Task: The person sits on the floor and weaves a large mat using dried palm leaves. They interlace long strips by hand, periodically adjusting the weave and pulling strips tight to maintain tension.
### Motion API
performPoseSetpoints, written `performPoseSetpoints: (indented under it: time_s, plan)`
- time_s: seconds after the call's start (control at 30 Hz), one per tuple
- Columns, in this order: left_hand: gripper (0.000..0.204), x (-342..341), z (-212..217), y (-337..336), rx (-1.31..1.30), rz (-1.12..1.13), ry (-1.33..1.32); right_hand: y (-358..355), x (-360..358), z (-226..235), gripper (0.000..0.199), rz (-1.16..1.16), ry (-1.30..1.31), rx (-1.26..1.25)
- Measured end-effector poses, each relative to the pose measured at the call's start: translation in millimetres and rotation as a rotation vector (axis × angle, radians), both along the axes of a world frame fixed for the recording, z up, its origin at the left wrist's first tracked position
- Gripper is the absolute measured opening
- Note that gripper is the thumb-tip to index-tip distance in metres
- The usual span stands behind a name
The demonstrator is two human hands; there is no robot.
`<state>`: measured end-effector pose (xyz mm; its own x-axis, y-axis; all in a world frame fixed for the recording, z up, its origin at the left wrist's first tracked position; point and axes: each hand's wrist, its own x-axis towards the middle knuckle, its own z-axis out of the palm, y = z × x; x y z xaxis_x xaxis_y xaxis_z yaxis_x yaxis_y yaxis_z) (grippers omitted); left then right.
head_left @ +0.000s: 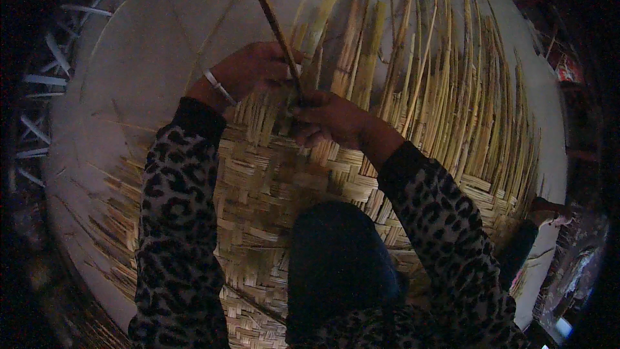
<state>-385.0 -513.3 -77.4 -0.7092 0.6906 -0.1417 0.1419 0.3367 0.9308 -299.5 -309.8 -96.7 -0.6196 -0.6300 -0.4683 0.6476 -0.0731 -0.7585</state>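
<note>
Gripping 1 bamboo strip (274, 22), both hands (326, 116) over woven mat (271, 187).

A long, thin, brownish bamboo strip (274, 26) stands nearly upright, tilted slightly left at its top, its lower end meeting the far edge of a pale, flat woven bamboo mat (290, 187) where loose strands fan outward.

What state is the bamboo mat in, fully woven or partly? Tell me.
Partly woven. The near part of the bamboo mat is tight checker weave; beyond the hands, loose strips fan out unwoven over the floor.
</note>
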Motion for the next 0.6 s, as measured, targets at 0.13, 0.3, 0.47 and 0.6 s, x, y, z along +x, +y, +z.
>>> performPoseSetpoints:
  time_s: [0.13,0.3,0.47,0.6]
  plan:
    - [0.031,-3,-9,0,0.052,-0.009,0.063,1,3,5,0.04,-0.016,0.047,-0.06]
    - [0.025,6,-15,-3,0.139,0.214,-0.135,2,-1,11,0.041,0.048,0.205,0.172]
    - [0.023,10,-13,4,-0.206,0.266,0.511,7,-12,12,0.039,-0.104,0.079,0.134]
    - [0.024,24,-9,15,-0.007,0.356,0.377,3,-17,11,0.039,-0.094,0.03,0.036]
